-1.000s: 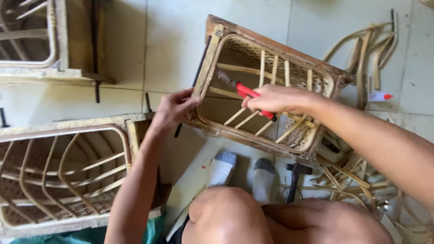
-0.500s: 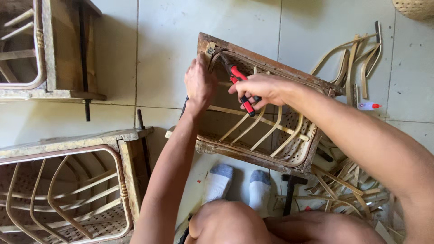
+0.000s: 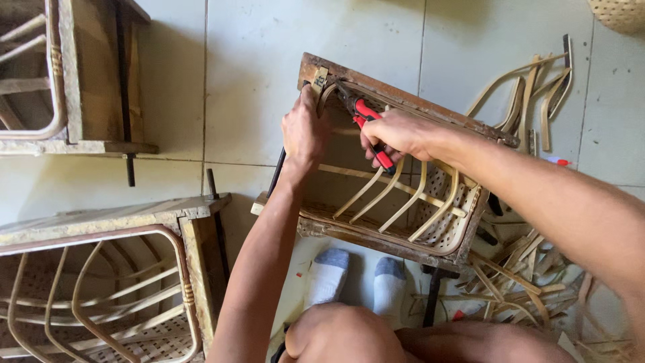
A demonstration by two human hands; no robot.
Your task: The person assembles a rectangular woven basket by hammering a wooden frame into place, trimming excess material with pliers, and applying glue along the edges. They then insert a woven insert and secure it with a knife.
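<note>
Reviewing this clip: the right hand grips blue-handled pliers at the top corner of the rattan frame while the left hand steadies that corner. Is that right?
Not quite. The head view shows the pliers have red handles, not blue. The rest holds: the right hand grips them at the top corner of the rattan frame while the left hand steadies that corner.

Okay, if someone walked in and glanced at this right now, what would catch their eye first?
Probably the red-handled pliers in the right hand, jaws at the top corner of a tilted rattan and wood frame mid-picture. The left hand grips that same corner. Loose cane strips litter the tiled floor at right.
</note>
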